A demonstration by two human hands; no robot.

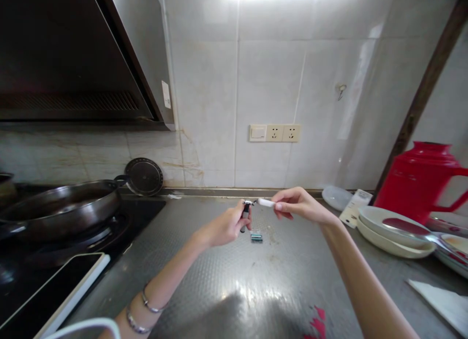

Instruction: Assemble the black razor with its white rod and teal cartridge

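My left hand (229, 226) is closed around a black razor handle (245, 216), held upright with its silvery head at the top. From the right, my right hand (298, 205) pinches a small white stick (265, 202) between thumb and fingers. Its thin dark tip reaches the razor's head; whether it touches is too small to tell. Just below, a small greenish razor cartridge (256, 237) lies on the metal counter (234, 270).
At left, a steel pan (66, 205) sits on the black stove, with a phone-like device (54, 295) in front. Stacked plates (395, 231), a white power strip (356, 208) and a red thermos jug (417, 183) stand at right. Pink scraps (319, 322) lie near the front.
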